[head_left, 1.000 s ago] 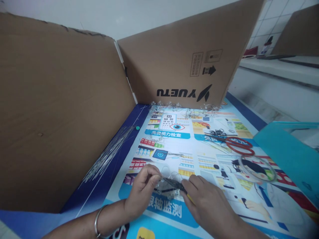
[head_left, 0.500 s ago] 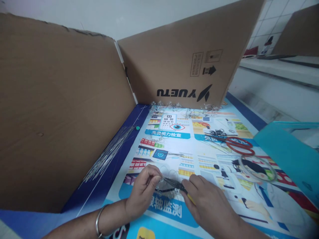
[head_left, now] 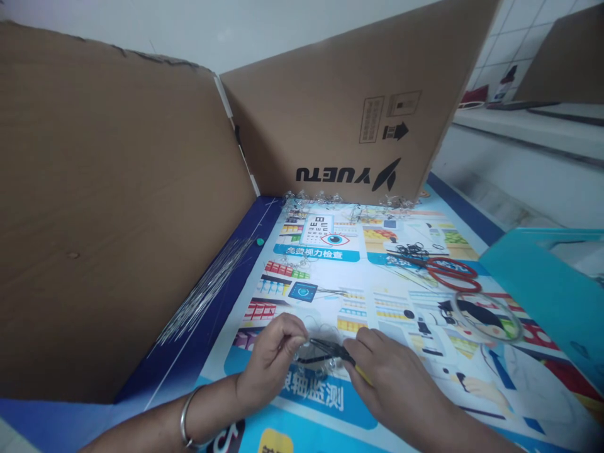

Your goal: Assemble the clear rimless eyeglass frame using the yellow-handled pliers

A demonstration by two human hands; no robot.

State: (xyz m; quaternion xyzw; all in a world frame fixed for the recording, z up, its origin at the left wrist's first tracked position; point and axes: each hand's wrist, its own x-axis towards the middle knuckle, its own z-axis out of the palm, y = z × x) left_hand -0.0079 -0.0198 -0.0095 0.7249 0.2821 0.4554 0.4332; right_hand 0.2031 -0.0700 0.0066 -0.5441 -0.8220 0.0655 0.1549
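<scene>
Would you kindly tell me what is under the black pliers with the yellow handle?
Below the black, yellow-handled pliers, clear bead-like pieces show against the colourful printed sheet. The bare right hand and the pliers hide whatever is directly beneath them.

The printed tabletop [head_left: 340,277] carries wires [head_left: 202,296], scissors [head_left: 430,266] and a ring [head_left: 520,327].

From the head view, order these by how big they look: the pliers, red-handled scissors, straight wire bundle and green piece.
1. Straight wire bundle
2. Red-handled scissors
3. Pliers, visible part only; the right hand covers some
4. Green piece
</scene>
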